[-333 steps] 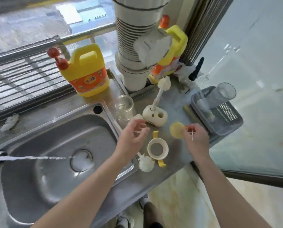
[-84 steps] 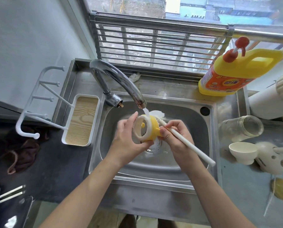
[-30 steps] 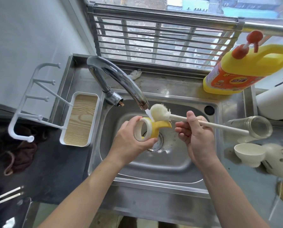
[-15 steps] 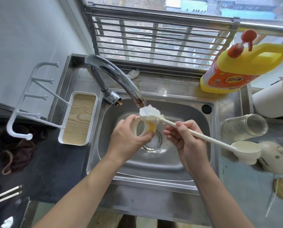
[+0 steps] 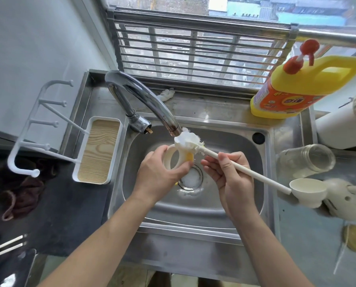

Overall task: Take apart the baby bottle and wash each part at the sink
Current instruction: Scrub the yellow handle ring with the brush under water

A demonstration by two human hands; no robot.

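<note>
A steel sink (image 5: 193,226) fills the centre, its curved faucet (image 5: 144,100) arching from upper left; a yellow detergent jug (image 5: 297,85) stands upper right, and the clear bottle body (image 5: 305,160) lies sideways at right. Under the spout, the cream bottle collar (image 5: 170,160) shows a yellow handle. The left hand (image 5: 158,177) curls around it; the right hand (image 5: 233,181) pinches a white brush (image 5: 266,179) whose bristles touch its rim.

A single wide-angle camera, worn on the head, is looking forward and steeply down from close above the stainless-steel sink basin (image 5: 193,208). The basin is filling the centre of the frame, the barred metal window grille (image 5: 193,50) is running across the top, and the grey steel worktop (image 5: 309,235) is bending away at lower right under the lens distortion.
</note>
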